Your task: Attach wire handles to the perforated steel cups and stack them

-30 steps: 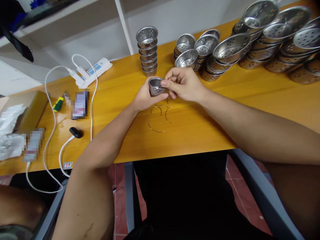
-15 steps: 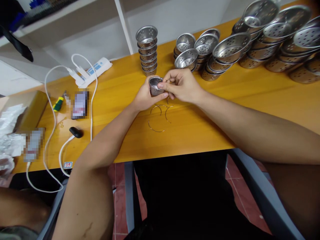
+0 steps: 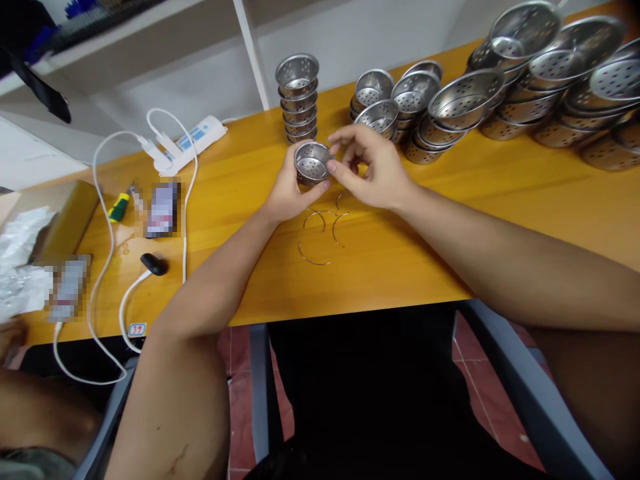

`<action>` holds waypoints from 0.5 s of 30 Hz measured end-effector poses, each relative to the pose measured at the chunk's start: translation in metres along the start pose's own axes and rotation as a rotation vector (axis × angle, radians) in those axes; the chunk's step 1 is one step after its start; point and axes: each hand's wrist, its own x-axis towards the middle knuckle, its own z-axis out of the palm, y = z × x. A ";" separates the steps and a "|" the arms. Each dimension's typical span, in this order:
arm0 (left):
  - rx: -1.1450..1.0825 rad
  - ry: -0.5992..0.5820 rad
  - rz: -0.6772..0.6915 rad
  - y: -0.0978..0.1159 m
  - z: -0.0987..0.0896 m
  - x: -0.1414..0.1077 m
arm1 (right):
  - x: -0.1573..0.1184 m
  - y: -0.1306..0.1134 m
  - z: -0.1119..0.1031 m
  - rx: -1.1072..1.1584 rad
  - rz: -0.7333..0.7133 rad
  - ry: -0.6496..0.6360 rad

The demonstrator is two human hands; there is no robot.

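A small perforated metal cup (image 3: 313,162) is gripped in my left hand (image 3: 289,193), its mouth tilted toward me so the holes in its base show. My right hand (image 3: 373,167) is beside the cup's right rim with thumb and fingers apart, and nothing shows between them. Below the hands, several thin curved wire pieces (image 3: 315,262) lie on the wooden table (image 3: 400,267). Just behind the cup rises a stack of like perforated cups (image 3: 298,93).
More stacks of perforated cups (image 3: 467,100) fill the back right. At left are a white power strip (image 3: 197,141) with cables, a phone (image 3: 163,210), a green-yellow screwdriver handle (image 3: 119,208), a black earbud case (image 3: 154,264) and a second phone (image 3: 70,288). Another person's hand (image 3: 11,337) shows at far left.
My right hand's fingers have come off the cup's rim and spread. The cup in my left hand has tipped to show its inside more. Another person's hand has appeared at far left.
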 end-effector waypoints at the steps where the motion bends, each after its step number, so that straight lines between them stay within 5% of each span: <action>1: -0.010 0.013 0.007 -0.001 0.000 0.000 | -0.001 0.001 -0.001 -0.045 -0.023 -0.002; 15: 0.011 0.017 -0.035 -0.004 0.000 0.000 | -0.003 -0.003 -0.005 -0.178 -0.101 -0.079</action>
